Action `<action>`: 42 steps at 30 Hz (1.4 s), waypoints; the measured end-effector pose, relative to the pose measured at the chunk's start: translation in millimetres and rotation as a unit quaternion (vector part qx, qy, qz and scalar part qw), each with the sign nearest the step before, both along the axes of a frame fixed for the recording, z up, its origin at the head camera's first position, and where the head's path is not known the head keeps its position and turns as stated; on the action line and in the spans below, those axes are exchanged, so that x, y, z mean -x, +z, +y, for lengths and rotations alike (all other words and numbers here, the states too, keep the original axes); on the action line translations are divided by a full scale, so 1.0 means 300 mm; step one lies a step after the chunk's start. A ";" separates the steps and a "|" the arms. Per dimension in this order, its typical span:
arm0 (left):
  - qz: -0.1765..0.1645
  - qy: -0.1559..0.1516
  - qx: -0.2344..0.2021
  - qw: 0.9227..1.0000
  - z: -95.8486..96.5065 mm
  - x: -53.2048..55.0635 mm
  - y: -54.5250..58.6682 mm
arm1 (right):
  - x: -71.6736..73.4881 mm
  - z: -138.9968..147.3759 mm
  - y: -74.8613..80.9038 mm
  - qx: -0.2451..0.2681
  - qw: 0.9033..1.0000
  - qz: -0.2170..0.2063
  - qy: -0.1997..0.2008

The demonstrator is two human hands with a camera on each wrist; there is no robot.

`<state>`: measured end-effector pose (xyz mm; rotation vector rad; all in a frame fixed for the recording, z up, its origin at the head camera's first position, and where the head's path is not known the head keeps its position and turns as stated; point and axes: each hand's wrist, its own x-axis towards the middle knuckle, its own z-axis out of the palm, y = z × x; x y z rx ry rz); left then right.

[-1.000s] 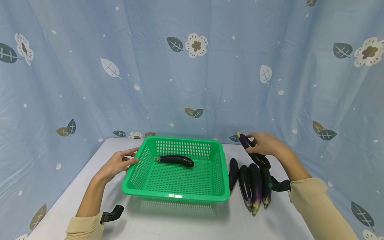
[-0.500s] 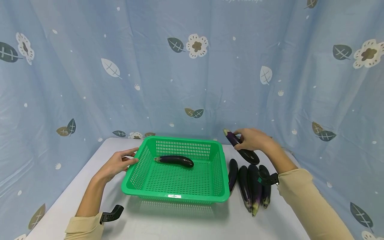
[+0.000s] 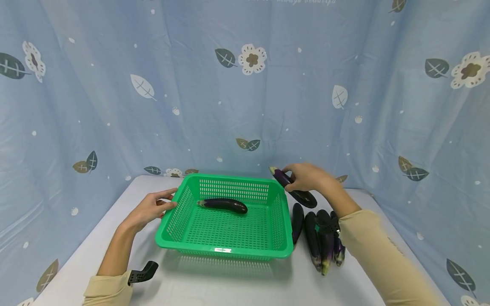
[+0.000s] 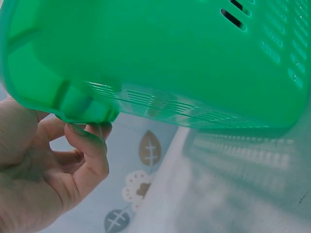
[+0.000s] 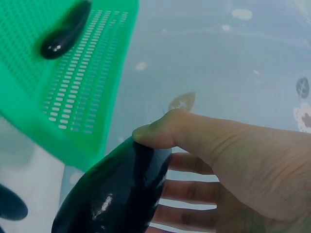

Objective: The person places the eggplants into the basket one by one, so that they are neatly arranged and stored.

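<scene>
A green plastic basket (image 3: 229, 233) stands on the table, with a dark purple eggplant (image 3: 223, 205) lying inside toward its back. My left hand (image 3: 147, 209) holds the basket's left rim; in the left wrist view, fingers of that hand (image 4: 73, 165) curl up against the rim's underside. Beside the basket's back right corner, my right hand (image 3: 308, 176) grips another eggplant (image 3: 305, 198) between thumb and fingers. Its pale stem end points toward the back left and overlaps the rim in the head view. The right wrist view shows the thumb across this eggplant (image 5: 112, 199).
Several more eggplants (image 3: 312, 240) lie side by side on the white table (image 3: 214, 284), right of the basket. The right forearm and its black wrist band (image 3: 329, 226) partly cover them. A blue patterned curtain (image 3: 245, 106) hangs behind and around the table.
My right hand has carried its eggplant leftward, from above the loose eggplants to the basket's back right corner. My left hand and the basket have stayed put.
</scene>
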<state>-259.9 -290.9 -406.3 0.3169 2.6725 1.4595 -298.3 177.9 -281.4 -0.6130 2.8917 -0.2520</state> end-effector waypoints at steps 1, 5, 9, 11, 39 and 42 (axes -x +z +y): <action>0.000 0.000 0.000 1.000 0.000 0.000 0.000 | 0.001 -0.009 0.000 -0.001 1.000 -0.001 0.001; 0.000 0.000 0.000 1.000 -0.001 0.001 -0.001 | 0.007 -0.049 -0.004 -0.006 1.000 -0.005 0.010; 0.000 -0.001 0.001 1.000 0.000 0.002 -0.001 | 0.013 -0.091 -0.009 -0.018 1.000 -0.009 0.020; 0.000 -0.001 0.000 1.000 0.000 0.001 0.000 | 0.017 -0.112 -0.012 -0.023 0.999 -0.010 0.023; 0.002 -0.014 -0.006 1.000 -0.004 0.001 -0.003 | 0.041 -0.272 -0.079 -0.049 0.997 -0.028 0.047; 0.004 -0.015 -0.006 1.000 0.000 0.003 -0.003 | 0.041 -0.282 -0.084 -0.046 0.997 -0.033 0.053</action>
